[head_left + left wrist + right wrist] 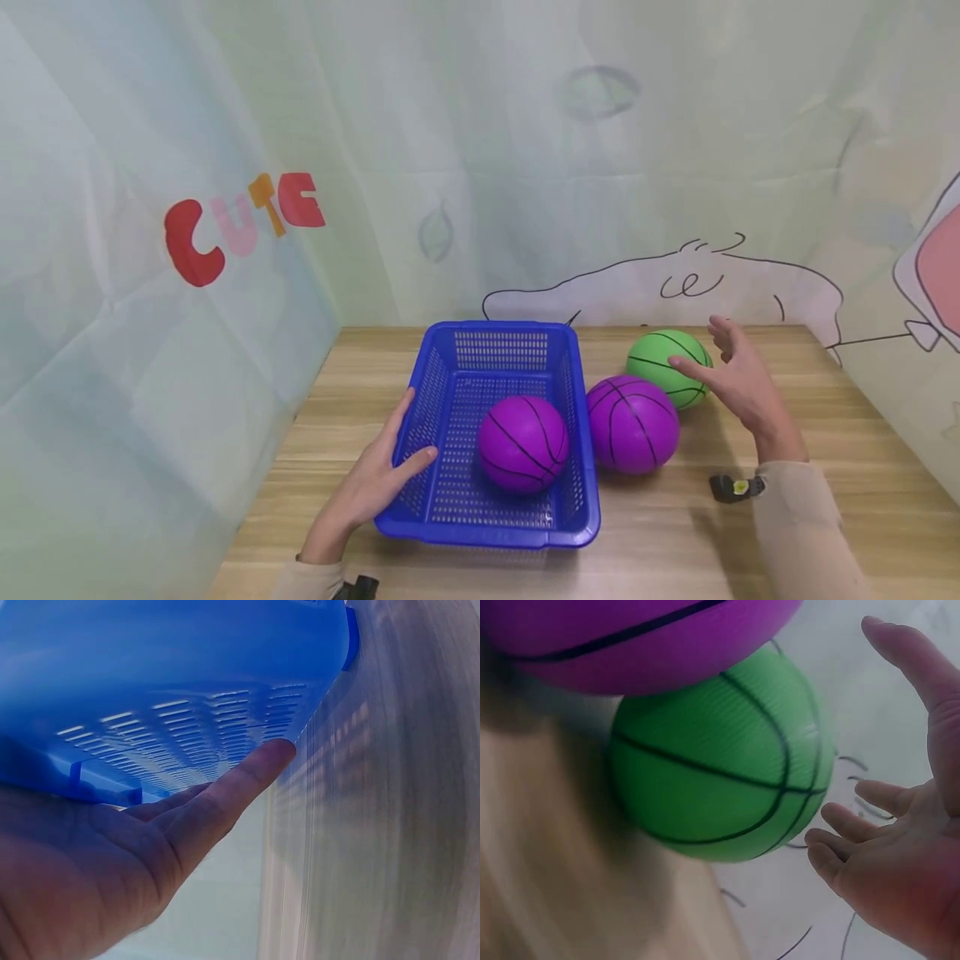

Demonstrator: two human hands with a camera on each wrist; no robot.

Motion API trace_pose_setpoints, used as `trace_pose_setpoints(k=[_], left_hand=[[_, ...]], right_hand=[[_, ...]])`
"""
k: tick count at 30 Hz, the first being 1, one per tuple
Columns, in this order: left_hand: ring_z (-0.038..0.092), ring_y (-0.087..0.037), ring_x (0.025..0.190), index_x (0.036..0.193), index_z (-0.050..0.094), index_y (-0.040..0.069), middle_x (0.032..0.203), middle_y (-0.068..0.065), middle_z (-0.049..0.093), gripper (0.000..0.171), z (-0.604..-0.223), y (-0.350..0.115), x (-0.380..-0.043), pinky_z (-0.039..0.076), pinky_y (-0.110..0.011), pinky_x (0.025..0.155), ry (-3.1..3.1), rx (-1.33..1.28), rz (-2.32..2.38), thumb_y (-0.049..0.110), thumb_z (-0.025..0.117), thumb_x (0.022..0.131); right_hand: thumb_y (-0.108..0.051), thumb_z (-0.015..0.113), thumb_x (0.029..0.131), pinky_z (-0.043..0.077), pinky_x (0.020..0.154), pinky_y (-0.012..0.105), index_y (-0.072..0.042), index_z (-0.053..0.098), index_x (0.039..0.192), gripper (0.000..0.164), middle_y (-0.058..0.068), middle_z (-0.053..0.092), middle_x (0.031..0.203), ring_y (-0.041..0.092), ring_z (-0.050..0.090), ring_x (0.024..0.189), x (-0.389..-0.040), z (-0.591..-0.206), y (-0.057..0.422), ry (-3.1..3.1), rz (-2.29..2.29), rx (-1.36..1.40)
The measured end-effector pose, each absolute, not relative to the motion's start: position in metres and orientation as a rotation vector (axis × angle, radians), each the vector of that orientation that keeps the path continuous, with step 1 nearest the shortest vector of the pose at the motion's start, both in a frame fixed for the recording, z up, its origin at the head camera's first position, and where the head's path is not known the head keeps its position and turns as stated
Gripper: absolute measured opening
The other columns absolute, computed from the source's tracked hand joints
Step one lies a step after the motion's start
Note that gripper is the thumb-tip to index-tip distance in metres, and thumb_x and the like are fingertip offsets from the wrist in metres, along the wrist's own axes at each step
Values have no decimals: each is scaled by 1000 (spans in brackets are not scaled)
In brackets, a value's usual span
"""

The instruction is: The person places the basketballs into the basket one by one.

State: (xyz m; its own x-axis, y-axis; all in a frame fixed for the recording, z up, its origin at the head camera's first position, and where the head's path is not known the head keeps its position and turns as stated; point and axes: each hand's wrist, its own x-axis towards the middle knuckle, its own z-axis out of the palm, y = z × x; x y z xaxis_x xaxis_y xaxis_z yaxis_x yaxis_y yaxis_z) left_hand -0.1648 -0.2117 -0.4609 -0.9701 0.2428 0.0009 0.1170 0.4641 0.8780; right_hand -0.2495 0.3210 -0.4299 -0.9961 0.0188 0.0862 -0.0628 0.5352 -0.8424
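A blue plastic basket (480, 533) with slotted walls stands on the table, one purple basketball (522, 443) inside it. My left hand (378, 475) holds the basket's left side, thumb over the rim and fingers along the outer wall; those fingers (217, 799) stretch along the slots in the left wrist view. Against the basket's right side sits a second purple ball (633, 425). Behind it is a green ball (663, 358), partly covered by that purple one. My right hand (742, 379) hovers at the green ball's right with fingers spread, holding nothing; the right wrist view shows fingertips beside the ball.
The wood-grain table (300, 500) runs back to a pale printed curtain (450, 150). Another curtain wall with the word CUTE (195, 242) rises at the left, and a printed sheet closes off the right side.
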Motion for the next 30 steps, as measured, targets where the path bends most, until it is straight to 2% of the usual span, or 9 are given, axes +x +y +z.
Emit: trace_pose_setpoints(k=[9, 15, 19, 25, 30], left_hand=[[27, -50, 166, 181, 6, 22, 186, -18, 13, 95, -463, -212, -163, 22, -73, 131, 2589, 322, 1510, 45, 66, 112], [25, -50, 166, 181, 5, 23, 186, -18, 12, 94, -463, -213, -164, 21, -75, 131, 2593, 326, 1512, 45, 65, 112], [24, -50, 167, 181, 5, 22, 186, -18, 12, 95, -462, -214, -166, 20, -74, 131, 2591, 334, 1518, 44, 66, 112], [23, -49, 168, 181, 5, 22, 187, -17, 11, 95, -461, -213, -165, 19, -73, 132, 2586, 327, 1520, 44, 67, 111], [22, -48, 168, 181, 5, 23, 187, -16, 11, 96, -462, -212, -166, 19, -73, 132, 2584, 319, 1518, 45, 66, 111]], right_hand=[[-49, 85, 98, 26, 125, 83, -1, 9, 178, 120, 39, 21, 177, 64, 22, 161, -242, -455, 324, -2680, 1540, 5], [-42, 87, 98, 30, 125, 79, 3, 11, 176, 117, 37, 29, 174, 57, 31, 158, -241, -464, 322, -2630, 1576, 26], [-37, 87, 98, 32, 125, 77, 0, 8, 177, 118, 37, 26, 175, 55, 34, 156, -243, -468, 321, -2619, 1608, 10], [-39, 86, 99, 25, 129, 78, -7, 1, 179, 121, 37, 11, 180, 59, 27, 160, -249, -480, 320, -2611, 1661, -63], [-40, 87, 98, 25, 129, 78, -13, -2, 177, 122, 36, 13, 179, 58, 30, 159, -252, -486, 318, -2587, 1672, -110]])
